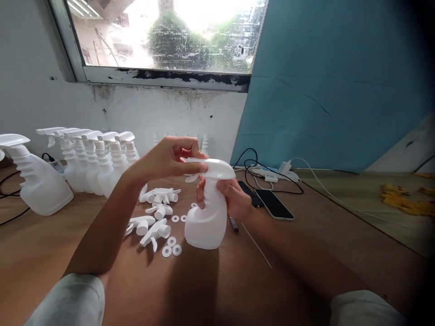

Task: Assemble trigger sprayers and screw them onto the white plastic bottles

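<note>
A white spray bottle [206,226] is held upright between both hands at the middle of the table. My left hand [175,158] pinches its trigger sprayer head [219,169] from the nozzle side, thumb in front and fingers behind. Around the bottle's neck, my right hand [236,197] is closed, with the thumb near the collar. Several loose trigger sprayer heads [156,232] lie to the left of the bottle. Beside them are several flat white ring washers [176,250]. Part of the right hand's fingers is hidden behind the bottle.
Several white spray bottles with heads [102,167] stand in a group at the left, another bottle [44,185] nearer. A phone [274,203], a thin white tube [257,246], black cables [258,165] and a power strip [272,173] lie to the right. A window [170,36] is ahead.
</note>
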The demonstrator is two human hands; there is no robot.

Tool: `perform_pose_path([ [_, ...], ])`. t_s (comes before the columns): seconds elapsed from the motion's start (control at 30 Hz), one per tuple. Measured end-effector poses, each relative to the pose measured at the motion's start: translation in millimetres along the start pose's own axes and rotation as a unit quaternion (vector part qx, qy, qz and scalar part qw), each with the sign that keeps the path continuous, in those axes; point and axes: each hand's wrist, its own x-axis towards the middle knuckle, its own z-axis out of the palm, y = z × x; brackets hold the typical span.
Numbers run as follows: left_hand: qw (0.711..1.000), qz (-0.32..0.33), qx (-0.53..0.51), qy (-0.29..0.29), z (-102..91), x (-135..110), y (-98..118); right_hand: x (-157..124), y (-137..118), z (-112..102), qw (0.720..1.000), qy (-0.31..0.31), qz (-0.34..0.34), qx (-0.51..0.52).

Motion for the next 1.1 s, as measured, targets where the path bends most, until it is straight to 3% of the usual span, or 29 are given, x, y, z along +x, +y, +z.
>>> perform_pose_path([
  [0.37, 1.0, -0.001, 0.011, -0.005, -0.3, -0.7, 0.1, 0.5, 2.1, 1.8, 0.998, 0.015, 0.009, -0.054],
  [0.9, 1.0, -0.008, -0.022, -0.014, -2.3, 0.9, -4.9, 2.3, 1.7, 1.3, 1.0, 0.007, 0.008, -0.027],
  [1.1, 0.999, 0.04, 0.026, -0.01, -5.5, 0.5, -5.1, 4.3, -5.5, -1.8, 0.996, -0.037, 0.071, -0.025],
])
